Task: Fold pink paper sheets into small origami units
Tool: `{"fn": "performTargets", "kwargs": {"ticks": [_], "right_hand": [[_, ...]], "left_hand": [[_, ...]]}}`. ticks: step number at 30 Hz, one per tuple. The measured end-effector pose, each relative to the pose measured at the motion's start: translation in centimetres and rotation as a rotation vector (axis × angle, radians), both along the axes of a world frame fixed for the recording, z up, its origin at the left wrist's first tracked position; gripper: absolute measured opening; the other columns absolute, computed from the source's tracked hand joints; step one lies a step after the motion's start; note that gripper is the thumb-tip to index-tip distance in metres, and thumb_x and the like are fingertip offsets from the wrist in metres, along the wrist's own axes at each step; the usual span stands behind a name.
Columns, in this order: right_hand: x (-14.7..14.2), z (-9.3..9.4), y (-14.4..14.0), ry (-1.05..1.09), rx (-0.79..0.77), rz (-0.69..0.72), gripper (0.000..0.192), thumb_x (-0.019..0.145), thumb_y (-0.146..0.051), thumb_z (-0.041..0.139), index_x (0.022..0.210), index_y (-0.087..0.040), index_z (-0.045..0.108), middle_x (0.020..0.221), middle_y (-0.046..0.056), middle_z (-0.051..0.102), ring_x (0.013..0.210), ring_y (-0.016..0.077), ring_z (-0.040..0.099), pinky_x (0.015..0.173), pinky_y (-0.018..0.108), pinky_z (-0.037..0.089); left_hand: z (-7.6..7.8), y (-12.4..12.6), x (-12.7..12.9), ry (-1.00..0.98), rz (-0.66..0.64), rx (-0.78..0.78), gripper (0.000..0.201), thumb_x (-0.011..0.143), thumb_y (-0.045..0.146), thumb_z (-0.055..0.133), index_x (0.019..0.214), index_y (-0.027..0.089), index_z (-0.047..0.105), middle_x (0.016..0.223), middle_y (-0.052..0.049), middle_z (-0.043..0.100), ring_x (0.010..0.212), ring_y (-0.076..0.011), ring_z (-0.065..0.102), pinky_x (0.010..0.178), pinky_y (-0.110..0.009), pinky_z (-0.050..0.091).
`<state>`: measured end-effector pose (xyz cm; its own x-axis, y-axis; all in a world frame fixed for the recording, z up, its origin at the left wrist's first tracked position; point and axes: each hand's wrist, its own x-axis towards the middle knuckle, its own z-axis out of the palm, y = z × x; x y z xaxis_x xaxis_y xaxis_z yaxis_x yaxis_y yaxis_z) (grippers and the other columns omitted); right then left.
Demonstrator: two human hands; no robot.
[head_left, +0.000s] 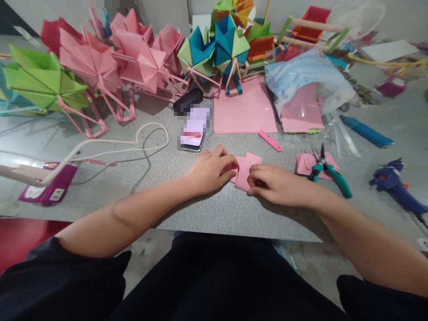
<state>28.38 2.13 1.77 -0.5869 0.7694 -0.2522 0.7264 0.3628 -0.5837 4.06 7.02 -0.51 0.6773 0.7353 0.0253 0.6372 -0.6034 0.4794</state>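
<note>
A folded piece of pink paper (pixel 245 171) lies on the grey tabletop between my two hands. My left hand (pixel 214 170) has its fingers curled over the paper's left edge. At the right edge my right hand (pixel 267 182) pinches the paper between thumb and fingers. Part of the sheet is hidden under the fingers on both sides. Just beyond it lies a small pink cutter-like tool (pixel 270 141). To the right of my right hand, pliers with teal handles (pixel 329 171) rest on a stack of folded pink papers (pixel 304 164).
Large pink sheets (pixel 245 109) and a clear plastic bag (pixel 301 80) lie farther back. Folded paper wheels (pixel 90 62) line the rear. A phone (pixel 195 127) sits ahead of my left hand. At right are a blue glue gun (pixel 397 185) and a blue tool (pixel 368 131); a white cable (pixel 110 141) crosses the left.
</note>
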Motion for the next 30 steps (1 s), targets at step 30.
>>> {"fn": "performTargets", "kwargs": {"ticks": [30], "right_hand": [[-0.05, -0.07, 0.25, -0.003, -0.046, -0.113, 0.019, 0.092, -0.026, 0.077, 0.080, -0.021, 0.063, 0.079, 0.002, 0.066, 0.075, 0.0181, 0.057, 0.069, 0.032, 0.037]], "left_hand": [[0.22, 0.53, -0.16, 0.026, -0.011, 0.017, 0.038, 0.088, 0.043, 0.078, 0.123, 0.028, 0.077, 0.125, -0.008, 0.059, 0.116, -0.0312, 0.063, 0.107, -0.052, 0.037]]}}
